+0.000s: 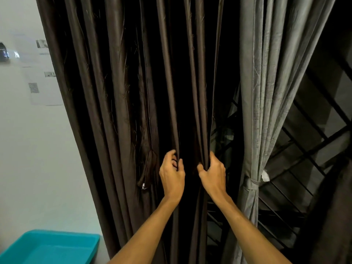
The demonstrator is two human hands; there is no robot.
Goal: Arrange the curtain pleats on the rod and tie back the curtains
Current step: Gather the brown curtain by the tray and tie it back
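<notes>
The dark brown curtain [114,92] hangs loose before me, beside the tied-back grey curtain [266,73]. My left hand [172,172] and right hand [212,172] each grip a fold, fingers [180,164] curled round the cloth. It looks soft, light and slippery, so I'd gather the pleats firmly here.

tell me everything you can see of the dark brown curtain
The dark brown curtain is smooth, slightly shiny fabric hanging in long vertical pleats between the white wall and the grey curtain. It hangs loose, not tied back; a dark strip with a small white tag dangles against it at hand height. The left hand pinches one pleat and the right hand grips the folds at its right edge.
</notes>
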